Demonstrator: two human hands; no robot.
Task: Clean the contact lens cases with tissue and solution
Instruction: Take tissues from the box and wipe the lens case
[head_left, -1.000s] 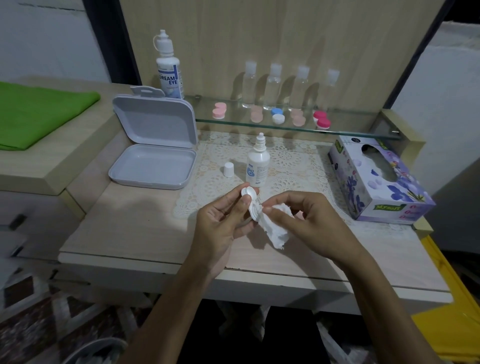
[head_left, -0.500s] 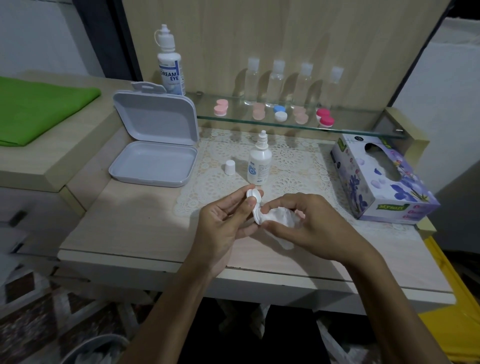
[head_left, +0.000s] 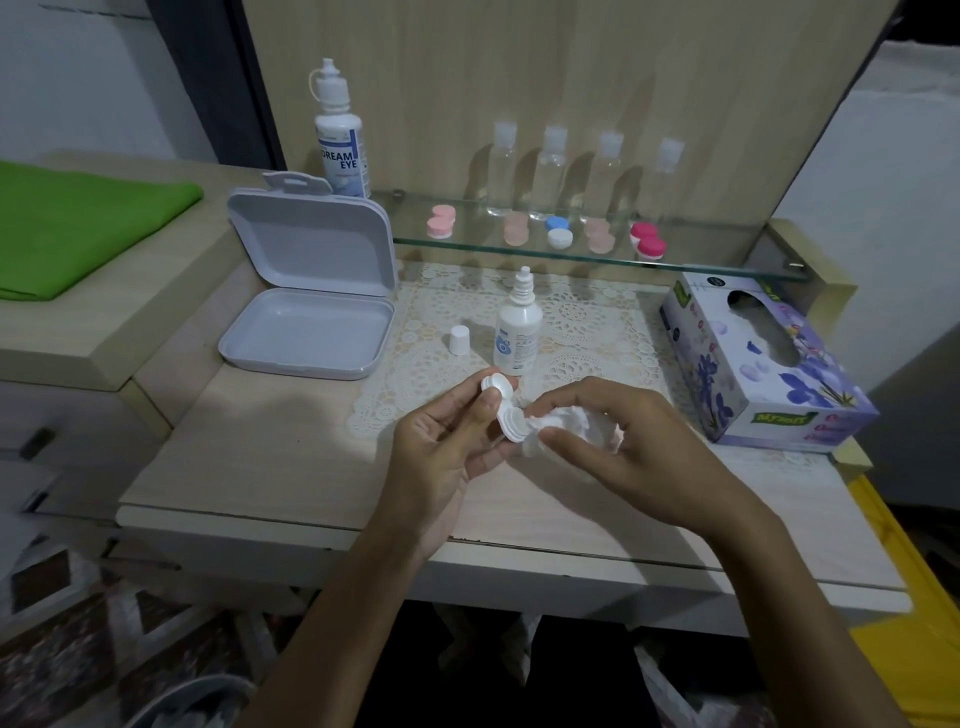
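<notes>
Gripping with both hands, we are working just above the desk's near edge: our left hand is pinching the white contact lens case between thumb and fingers, and our right hand is pinching a crumpled tissue against the case's lower well. Compared with a second ago, the tissue is bunching tighter under our right fingers and pressing closer into the well, so we judge the wiping of this well to be under way, with the upper well perhaps coming next. The case is sitting tilted, its upper well at about 11 o'clock from the tissue, its lower one touching it. At 12 o'clock from our hands, the uncapped solution bottle is standing on the lace mat, its cap just beside it at 9 o'clock. More lens cases are waiting on the glass shelf beyond.
</notes>
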